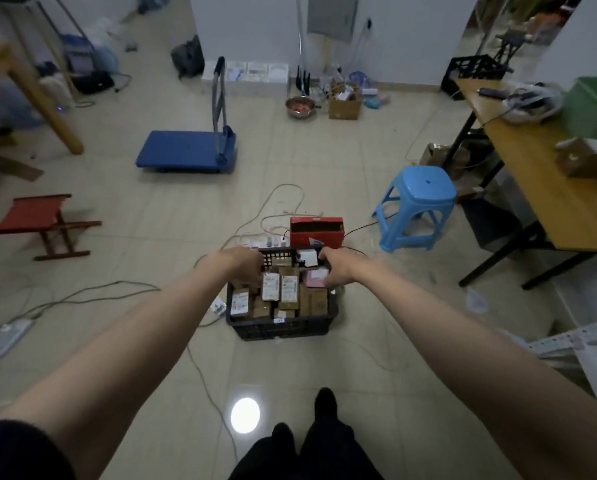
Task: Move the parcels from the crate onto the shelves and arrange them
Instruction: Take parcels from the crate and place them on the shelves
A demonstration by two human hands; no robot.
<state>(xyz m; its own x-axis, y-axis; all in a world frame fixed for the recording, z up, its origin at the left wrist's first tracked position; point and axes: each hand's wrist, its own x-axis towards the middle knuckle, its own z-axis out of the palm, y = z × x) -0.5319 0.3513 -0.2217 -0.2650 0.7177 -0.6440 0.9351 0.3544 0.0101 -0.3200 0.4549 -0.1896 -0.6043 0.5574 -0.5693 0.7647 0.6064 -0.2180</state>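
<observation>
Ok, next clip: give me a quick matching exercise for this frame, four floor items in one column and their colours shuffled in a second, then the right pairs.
Things:
1. crate holding the parcels
2. plastic stool
3. folding stool
4. cardboard box by the far wall

Colours:
A. red
B. brown
C. black
D. light blue

Pairs: 1-C, 2-D, 3-A, 4-B.

The left hand and right hand are both at the crate's upper rim, one on each side.
</observation>
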